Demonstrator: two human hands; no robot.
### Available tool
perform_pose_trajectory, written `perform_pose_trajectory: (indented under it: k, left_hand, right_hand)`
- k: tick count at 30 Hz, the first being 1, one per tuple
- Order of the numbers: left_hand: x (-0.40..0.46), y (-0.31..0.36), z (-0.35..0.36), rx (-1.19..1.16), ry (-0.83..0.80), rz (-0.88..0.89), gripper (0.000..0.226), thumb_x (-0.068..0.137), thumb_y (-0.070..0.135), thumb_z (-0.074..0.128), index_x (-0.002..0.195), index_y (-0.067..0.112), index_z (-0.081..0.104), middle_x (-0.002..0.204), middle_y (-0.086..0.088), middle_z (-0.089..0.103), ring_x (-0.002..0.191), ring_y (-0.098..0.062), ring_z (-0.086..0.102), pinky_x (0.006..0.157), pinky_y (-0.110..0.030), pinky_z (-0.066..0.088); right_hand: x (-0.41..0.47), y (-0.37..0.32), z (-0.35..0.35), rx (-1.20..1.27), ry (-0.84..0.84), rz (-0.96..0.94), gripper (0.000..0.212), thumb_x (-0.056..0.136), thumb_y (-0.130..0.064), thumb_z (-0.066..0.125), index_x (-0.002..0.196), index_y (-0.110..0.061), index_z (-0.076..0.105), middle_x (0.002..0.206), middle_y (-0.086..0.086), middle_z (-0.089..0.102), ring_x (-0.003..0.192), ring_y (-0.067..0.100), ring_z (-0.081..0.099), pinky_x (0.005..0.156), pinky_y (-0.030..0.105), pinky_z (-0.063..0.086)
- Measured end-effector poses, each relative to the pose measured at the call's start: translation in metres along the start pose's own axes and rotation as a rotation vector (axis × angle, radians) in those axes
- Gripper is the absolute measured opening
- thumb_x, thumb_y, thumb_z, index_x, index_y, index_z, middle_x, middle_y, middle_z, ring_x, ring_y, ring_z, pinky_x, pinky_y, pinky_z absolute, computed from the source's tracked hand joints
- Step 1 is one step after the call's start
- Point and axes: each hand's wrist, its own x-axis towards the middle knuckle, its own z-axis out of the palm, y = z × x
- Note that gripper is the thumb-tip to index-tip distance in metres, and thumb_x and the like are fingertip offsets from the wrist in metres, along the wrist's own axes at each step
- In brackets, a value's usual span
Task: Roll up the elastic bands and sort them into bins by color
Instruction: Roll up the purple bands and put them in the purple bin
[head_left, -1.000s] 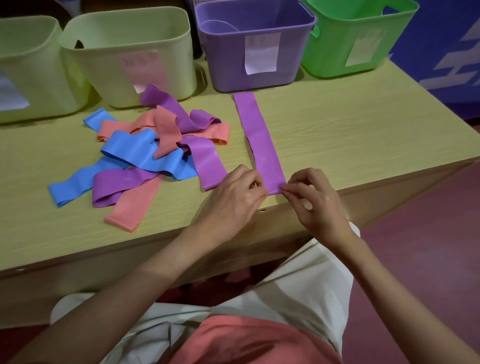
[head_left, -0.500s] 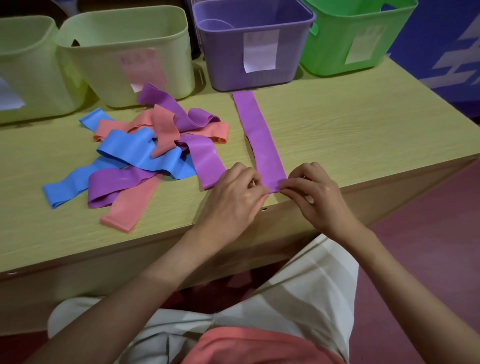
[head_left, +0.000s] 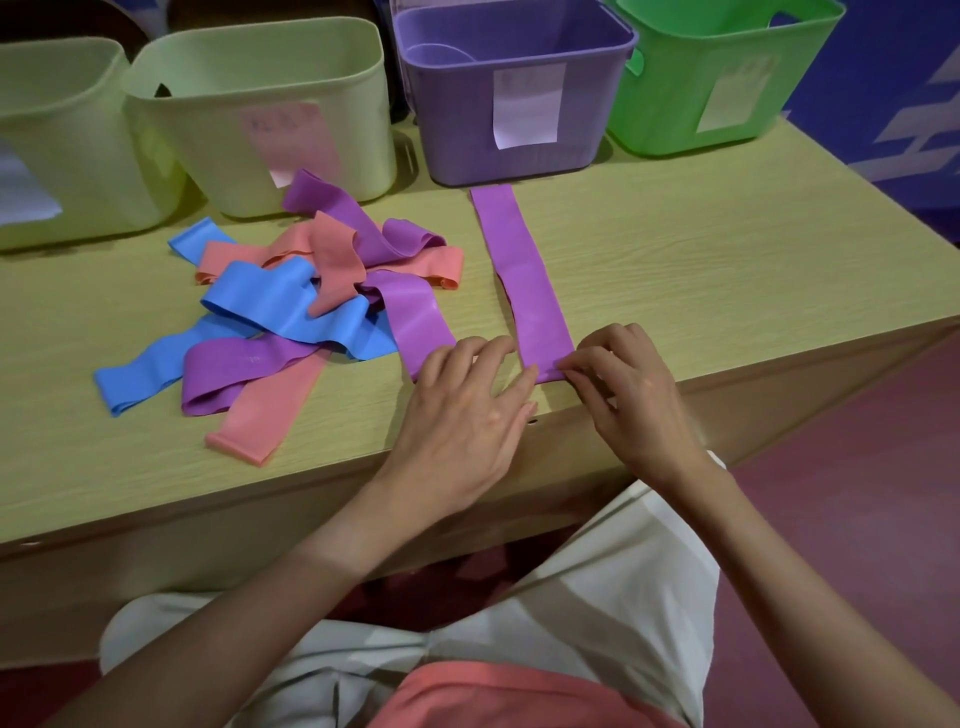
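A purple elastic band lies flat and straight on the wooden table, running from the purple bin toward the front edge. My right hand pinches the band's near right corner with curled fingers. My left hand lies beside it, fingers fairly straight, the index tip touching the band's near left corner. The near end looks slightly turned up. To the left sits a tangled pile of blue, salmon and purple bands.
Two pale yellow-green bins stand at the back left, and a green bin at the back right, each with a paper label. The table's front edge runs just under my hands. My lap is below.
My left hand's fingers have straightened and spread a little at the band's near end. The right hand keeps its pinch. The band and pile have not moved.
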Motion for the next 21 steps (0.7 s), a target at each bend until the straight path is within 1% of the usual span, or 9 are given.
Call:
perform_pose_trajectory:
  k: [3, 6, 12, 15, 17, 21]
  left_hand:
    - [0.0, 0.003, 0.0, 0.017, -0.012, -0.015, 0.039, 0.095, 0.035, 0.039, 0.119, 0.017, 0.063, 0.131, -0.01, 0.053, 0.112, -0.03, 0.049, 0.09, -0.042, 0.036]
    - [-0.001, 0.004, 0.0, 0.021, -0.025, -0.035, 0.039, 0.096, 0.035, 0.038, 0.122, 0.017, 0.061, 0.134, -0.009, 0.051, 0.115, -0.03, 0.047, 0.092, -0.042, 0.036]
    - [0.001, 0.005, -0.001, 0.043, -0.037, -0.066, 0.04, 0.097, 0.037, 0.036, 0.123, 0.019, 0.06, 0.144, -0.008, 0.042, 0.123, -0.029, 0.042, 0.097, -0.043, 0.035]
    - [0.002, 0.006, 0.0, 0.052, -0.038, -0.073, 0.042, 0.097, 0.037, 0.033, 0.125, 0.019, 0.059, 0.144, -0.009, 0.041, 0.124, -0.028, 0.041, 0.097, -0.042, 0.035]
    - [0.001, 0.006, 0.001, 0.036, -0.032, -0.082, 0.042, 0.097, 0.038, 0.033, 0.125, 0.019, 0.058, 0.144, -0.009, 0.041, 0.124, -0.029, 0.041, 0.097, -0.042, 0.035]
    - [0.004, 0.004, 0.002, 0.02, 0.001, -0.091, 0.04, 0.097, 0.039, 0.034, 0.121, 0.019, 0.06, 0.14, -0.009, 0.044, 0.119, -0.028, 0.042, 0.094, -0.042, 0.039]
  right_hand:
    - [-0.002, -0.002, -0.002, 0.004, -0.011, -0.003, 0.002, 0.09, -0.003, 0.062, 0.092, -0.002, 0.063, 0.084, 0.007, 0.059, 0.078, 0.022, 0.05, 0.065, 0.034, 0.044]
    - [-0.005, 0.001, -0.005, 0.005, -0.002, -0.048, 0.004, 0.089, -0.002, 0.062, 0.091, -0.001, 0.066, 0.085, 0.007, 0.063, 0.077, 0.025, 0.055, 0.066, 0.035, 0.046]
    - [-0.004, 0.005, -0.005, -0.02, -0.012, -0.089, 0.014, 0.092, -0.013, 0.063, 0.098, -0.004, 0.073, 0.09, 0.005, 0.065, 0.082, 0.025, 0.055, 0.065, 0.036, 0.049]
    - [0.0, 0.008, -0.007, -0.022, -0.04, -0.071, 0.017, 0.092, -0.018, 0.063, 0.099, -0.007, 0.073, 0.094, 0.004, 0.064, 0.088, 0.025, 0.053, 0.065, 0.037, 0.049]
    - [0.003, 0.009, -0.008, -0.004, -0.06, -0.066, 0.017, 0.092, -0.019, 0.062, 0.099, -0.007, 0.073, 0.096, 0.006, 0.063, 0.089, 0.025, 0.052, 0.065, 0.037, 0.048]
    - [0.011, 0.013, -0.006, 0.041, -0.102, -0.078, 0.017, 0.091, -0.015, 0.063, 0.1, -0.004, 0.073, 0.091, 0.008, 0.061, 0.083, 0.025, 0.05, 0.064, 0.039, 0.046]
